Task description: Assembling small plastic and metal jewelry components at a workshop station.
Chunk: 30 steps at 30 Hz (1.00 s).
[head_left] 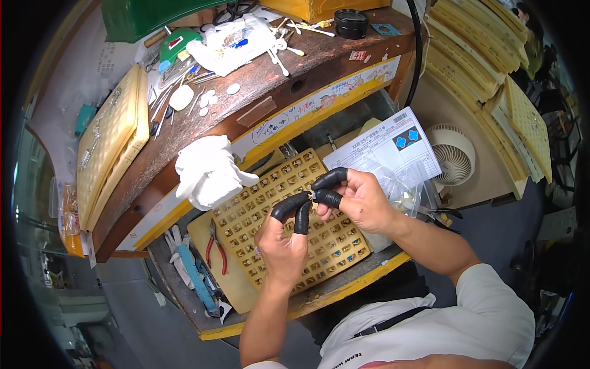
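Over a yellow tray (364, 249) of small square compartments, my two hands meet fingertip to fingertip. Black finger covers wrap the thumb and index finger of each. Between them sits a tiny gold-coloured piece (311, 196), mostly hidden by the fingertips, so its exact kind is unclear. My left hand (284, 243) pinches it from the left, and my right hand (362, 198) pinches it from the right. Many compartments hold small metallic pieces; several near the tray's lower right show blue ones (337, 253). Red-handled pliers (216, 251) lie left of the tray.
A white cloth (209, 173) hangs at the edge of the brown bench (246, 101), which bears cotton swabs, thin tools and a black round container (351, 24). Behind my right hand are a printed sheet (375, 157) and plastic bags. A white fan (452, 154) and stacked trays (476, 43) stand right.
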### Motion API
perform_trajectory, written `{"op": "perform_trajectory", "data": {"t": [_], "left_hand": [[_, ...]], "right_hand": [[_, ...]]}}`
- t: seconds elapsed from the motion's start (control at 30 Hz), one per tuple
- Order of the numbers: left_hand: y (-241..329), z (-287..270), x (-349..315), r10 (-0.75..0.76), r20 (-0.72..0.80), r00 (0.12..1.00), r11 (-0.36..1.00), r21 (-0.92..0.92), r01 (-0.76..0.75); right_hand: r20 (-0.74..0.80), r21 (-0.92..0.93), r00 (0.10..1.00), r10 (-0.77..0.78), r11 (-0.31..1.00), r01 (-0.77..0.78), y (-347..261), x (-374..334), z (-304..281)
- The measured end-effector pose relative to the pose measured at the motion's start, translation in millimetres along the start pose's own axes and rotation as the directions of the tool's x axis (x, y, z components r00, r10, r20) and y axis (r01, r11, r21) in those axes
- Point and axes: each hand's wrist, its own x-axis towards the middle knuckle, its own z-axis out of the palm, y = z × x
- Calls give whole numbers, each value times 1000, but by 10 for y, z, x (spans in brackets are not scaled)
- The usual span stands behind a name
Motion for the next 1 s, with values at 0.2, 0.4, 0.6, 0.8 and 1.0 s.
{"op": "perform_trajectory", "data": {"t": [0.2, 0.4, 0.6, 0.8, 1.0], "left_hand": [[64, -34, 26, 109, 39, 993, 977, 183, -114], [97, -57, 52, 143, 96, 985, 951, 261, -164], [55, -24, 40, 171, 121, 978, 959, 207, -193], [41, 9, -1, 188, 128, 974, 964, 165, -208], [-28, 50, -46, 184, 110, 977, 966, 164, -201]], "right_hand": [[-35, -69, 999, -7, 998, 5, -16, -15, 19], [-57, -97, 998, -27, 995, 21, -51, -27, 63], [-20, -63, 1000, -9, 998, 8, 8, -26, 32], [4, -19, 1000, 17, 1000, -17, 15, -20, 32], [1, 1, 999, 33, 999, -33, 21, -20, 34]]}}
